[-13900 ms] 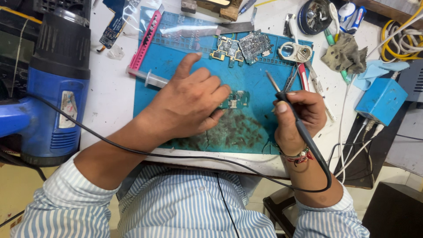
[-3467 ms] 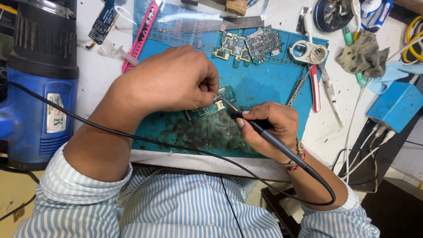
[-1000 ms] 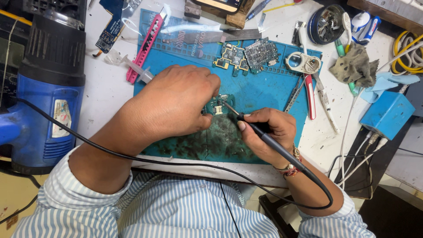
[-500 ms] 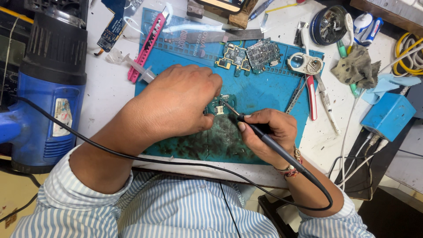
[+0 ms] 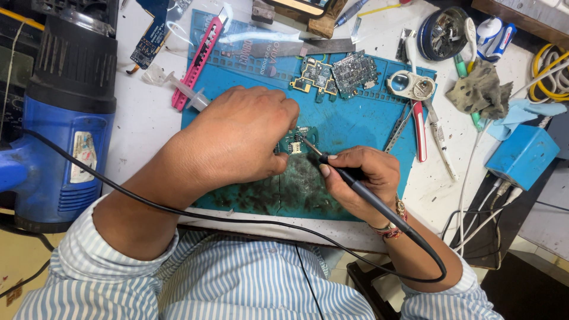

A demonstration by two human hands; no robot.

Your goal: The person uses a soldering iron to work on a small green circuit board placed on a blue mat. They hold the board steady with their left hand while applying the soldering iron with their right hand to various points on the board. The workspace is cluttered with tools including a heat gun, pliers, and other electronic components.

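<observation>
My left hand (image 5: 243, 139) lies palm-down on the blue work mat (image 5: 355, 127), its fingers pressing a small green circuit board (image 5: 294, 142) and covering most of it. My right hand (image 5: 361, 181) grips a black soldering iron (image 5: 347, 175) like a pen. The iron's thin metal tip touches the top of that board. Its black cable (image 5: 237, 219) loops back across my forearms.
Two more circuit boards (image 5: 338, 74) lie at the mat's far edge. A pink utility knife (image 5: 195, 65) and a syringe (image 5: 186, 92) sit at left, a blue hot-air gun (image 5: 59, 130) far left. Tweezers (image 5: 400, 124), a red-handled tool (image 5: 419, 130) and a blue box (image 5: 521, 157) are right.
Both hands stay on the small board over the last second, with only slight shifts. About 14 seconds ago my right hand held the iron upright, away from the board.
</observation>
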